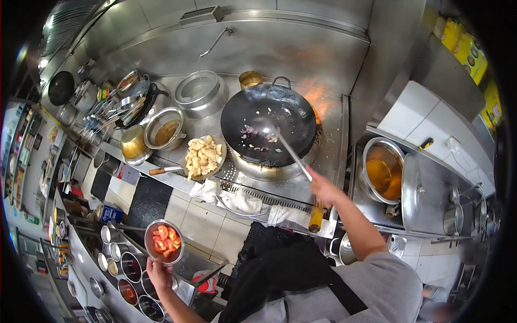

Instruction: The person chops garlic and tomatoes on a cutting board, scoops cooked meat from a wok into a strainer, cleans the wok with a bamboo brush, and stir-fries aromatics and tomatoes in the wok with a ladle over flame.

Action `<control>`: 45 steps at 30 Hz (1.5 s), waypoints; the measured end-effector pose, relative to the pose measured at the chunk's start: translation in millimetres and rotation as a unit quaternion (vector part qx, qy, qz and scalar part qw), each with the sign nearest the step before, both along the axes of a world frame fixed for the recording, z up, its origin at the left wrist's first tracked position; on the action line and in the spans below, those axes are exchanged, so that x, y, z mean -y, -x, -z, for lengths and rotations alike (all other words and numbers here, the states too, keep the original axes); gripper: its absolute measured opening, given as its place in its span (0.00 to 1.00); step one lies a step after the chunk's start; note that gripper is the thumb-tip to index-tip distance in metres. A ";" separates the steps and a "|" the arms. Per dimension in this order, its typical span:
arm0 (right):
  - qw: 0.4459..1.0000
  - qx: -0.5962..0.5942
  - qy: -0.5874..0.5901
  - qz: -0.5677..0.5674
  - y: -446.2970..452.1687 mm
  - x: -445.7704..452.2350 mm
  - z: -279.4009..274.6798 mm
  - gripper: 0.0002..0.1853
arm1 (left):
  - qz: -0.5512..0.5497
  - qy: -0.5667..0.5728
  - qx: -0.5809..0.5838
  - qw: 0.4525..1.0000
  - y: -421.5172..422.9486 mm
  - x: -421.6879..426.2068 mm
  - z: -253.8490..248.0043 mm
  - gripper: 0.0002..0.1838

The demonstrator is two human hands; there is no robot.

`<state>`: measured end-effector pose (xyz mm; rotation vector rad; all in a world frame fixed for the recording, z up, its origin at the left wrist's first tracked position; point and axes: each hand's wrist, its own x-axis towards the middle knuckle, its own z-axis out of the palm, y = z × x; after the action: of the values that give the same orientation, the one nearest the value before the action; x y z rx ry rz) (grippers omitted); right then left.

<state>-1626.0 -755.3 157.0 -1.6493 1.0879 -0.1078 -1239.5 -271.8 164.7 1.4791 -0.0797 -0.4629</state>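
My right hand [325, 188] is closed round the handle of a long metal ladle [293, 153], whose bowl rests inside the black wok [245, 110]. Small pieces of chopped food lie in the wok around the ladle's bowl. Flames [318, 105] show at the wok's right side. My left hand [156, 273] grips the near rim of a metal bowl [149, 245] of cut tomatoes [166, 240], held low at the left, away from the stove. Pale yellow chunks [203, 156] fill a strainer beside the wok's left edge.
Behind the strainer stand a lidded pot [199, 94] and a metal bowl of brown liquid [167, 133]. White cloths [242, 202] lie along the stove's front edge, near a bottle [316, 219]. A pot of amber oil [383, 169] is at the right. Several ingredient containers [131, 266] stand lower left.
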 end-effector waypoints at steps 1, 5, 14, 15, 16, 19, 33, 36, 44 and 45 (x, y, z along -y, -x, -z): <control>1.000 0.001 0.005 0.006 -9.6 7.5 -3.2 0.45 | 0.006 -0.012 -0.010 1.000 -4.9 9.5 -0.8 0.02; 0.973 -0.077 0.161 0.146 -62.1 11.2 30.1 0.45 | 0.037 0.021 -0.049 0.998 -32.7 15.4 17.7 0.03; 0.993 0.010 0.010 0.120 -72.6 -112.4 -48.5 0.43 | 0.090 -0.010 -0.109 0.990 -58.5 -26.5 62.4 0.04; 0.996 -0.021 -0.004 0.085 -62.9 -131.4 -64.2 0.43 | 0.098 -0.006 -0.112 0.989 -59.8 -32.2 66.7 0.03; 0.997 -0.050 -0.018 0.051 -57.4 -140.5 -71.6 0.44 | 0.097 -0.014 -0.111 0.989 -59.5 -33.0 68.2 0.04; 0.990 -0.122 0.047 0.050 -54.3 -110.7 -54.5 0.45 | 0.121 -0.005 -0.126 0.985 -66.9 -33.3 85.2 0.06; 0.983 0.110 -0.012 0.149 -125.7 -84.3 -6.5 0.45 | 0.171 0.030 -0.088 0.981 -69.2 10.7 58.5 0.05; 0.994 0.079 -0.026 0.076 -107.4 -111.4 -22.4 0.44 | 0.151 0.039 -0.097 0.983 -61.6 17.7 50.3 0.06; 0.968 0.097 0.068 0.221 -116.3 -13.6 16.7 0.45 | 0.127 0.051 -0.108 0.985 -36.8 26.1 54.1 0.08; 0.969 0.095 0.069 0.219 -131.7 -2.1 22.9 0.45 | 0.125 0.052 -0.110 0.985 -33.5 27.3 53.5 0.08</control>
<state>-1494.3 -753.1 134.2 -1.4587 1.3006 -0.6304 -1206.0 -299.1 111.2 1.3121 -0.1144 -0.8110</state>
